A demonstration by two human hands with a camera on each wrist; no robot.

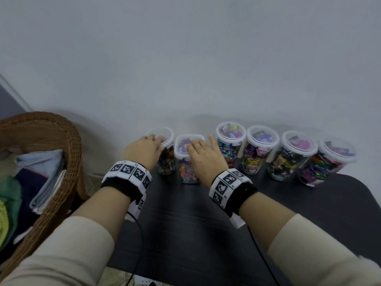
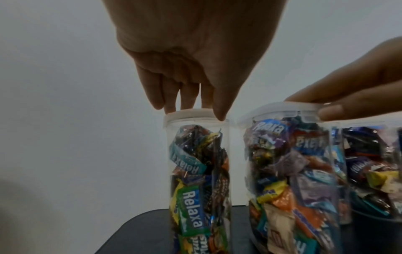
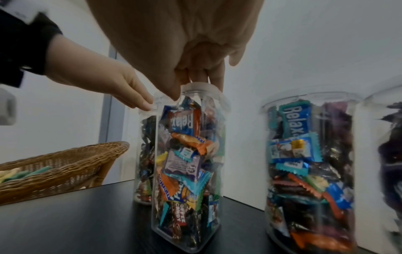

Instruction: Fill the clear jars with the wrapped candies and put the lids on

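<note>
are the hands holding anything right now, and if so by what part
Nothing is gripped. The left hand rests straight fingers on the round jar's lid; the right hand lies flat on the square jar's lid.

Six clear, glossy plastic jars (image 1: 254, 159) stand closed under translucent, matt white plastic lids (image 1: 262, 137). Inside lie wrapped candies (image 3: 185, 154) in shiny, crinkled foil and film wrappers. The tabletop (image 1: 195, 223) is matt black with a faint grain. The basket (image 1: 51, 162) is rough woven brown wicker holding soft folded cloth (image 1: 44, 178). The wall (image 1: 185, 58) is smooth, matt white.
</note>
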